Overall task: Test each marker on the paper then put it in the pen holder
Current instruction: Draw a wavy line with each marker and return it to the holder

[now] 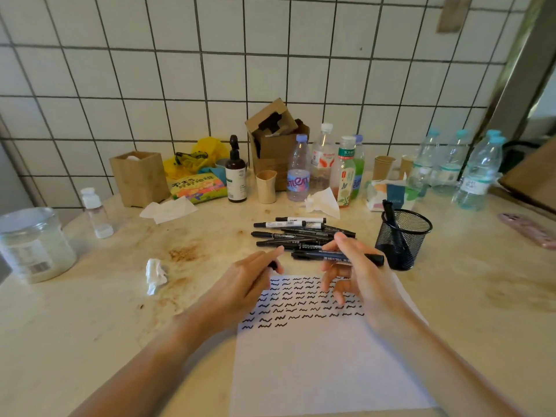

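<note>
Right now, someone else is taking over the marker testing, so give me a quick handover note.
Right hand: holds a black marker above the paper.
Left hand: pinches a small black piece, probably its cap.
Pile of markers: on the table behind the paper.
Mesh pen holder: at right, at least one marker inside.
Done: rows of squiggles on the paper.
Left: test the held marker, then the pile.

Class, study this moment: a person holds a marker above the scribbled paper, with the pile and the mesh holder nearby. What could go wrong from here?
1. The left hand seems to hold a small black cap; if it slips, it could roll away among the clutter.
2. The marker in the right hand hovers over the pile of markers; dropped there, tested and untested could get mixed.
3. The mesh pen holder looks light; a careless insertion might tip it.
</note>
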